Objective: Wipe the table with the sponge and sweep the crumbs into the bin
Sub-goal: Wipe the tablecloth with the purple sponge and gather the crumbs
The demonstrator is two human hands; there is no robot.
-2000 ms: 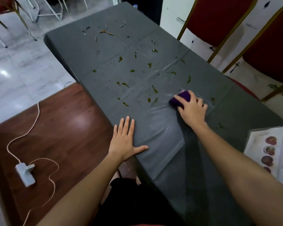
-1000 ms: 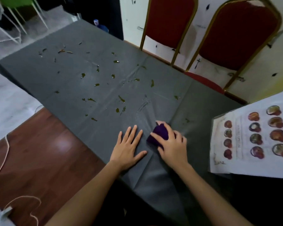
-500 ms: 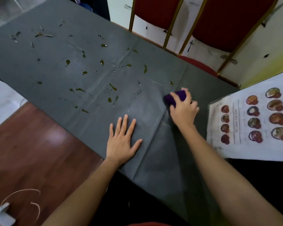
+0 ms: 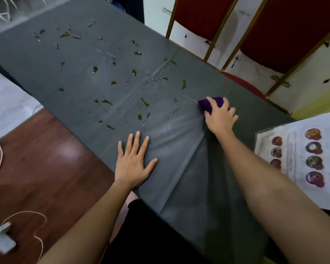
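Observation:
A grey cloth covers the table (image 4: 69, 60). Several green and brown crumbs (image 4: 144, 101) lie scattered over its middle and far end. My right hand (image 4: 220, 118) presses a purple sponge (image 4: 208, 104) onto the cloth at the right of the crumbs, fingers curled over it. A wet smear (image 4: 171, 113) shows just left of the sponge. My left hand (image 4: 133, 162) lies flat on the cloth near the table's front edge, fingers spread, holding nothing. No bin is in view.
A printed sheet with food pictures (image 4: 303, 157) lies at the right end of the table. Two red chairs with gold frames (image 4: 204, 14) stand behind the table. A wooden surface (image 4: 36, 162) at the left carries a white cord and adapter (image 4: 0, 237).
My right hand has pushed the sponge away from the front edge, out across the cloth toward the far side. My left hand has stayed flat on the cloth. The view has shifted.

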